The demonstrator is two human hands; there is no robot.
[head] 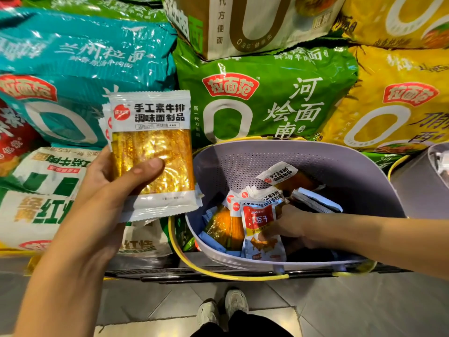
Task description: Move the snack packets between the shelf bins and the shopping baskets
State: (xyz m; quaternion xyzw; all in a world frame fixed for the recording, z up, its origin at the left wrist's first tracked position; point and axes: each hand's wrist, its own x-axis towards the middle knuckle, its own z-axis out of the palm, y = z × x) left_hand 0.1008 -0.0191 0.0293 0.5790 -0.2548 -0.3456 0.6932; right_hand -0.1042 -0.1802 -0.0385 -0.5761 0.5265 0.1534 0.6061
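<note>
My left hand (116,183) grips a small stack of white-and-gold snack packets (151,152), held upright in front of the shelf, thumb across the front one. To its right a lilac shopping basket (340,171) with a yellow handle (218,273) sits on the shelf edge and holds several more packets (277,181). My right hand (289,224) reaches down inside the basket and pinches a red-and-white packet (258,218) that stands among the others.
Big noodle bags fill the shelf behind: teal (80,57) at left, green (262,98) in the middle, yellow (398,105) at right. A second basket (422,186) shows at the right edge. Grey floor tiles and my shoes (222,310) lie below.
</note>
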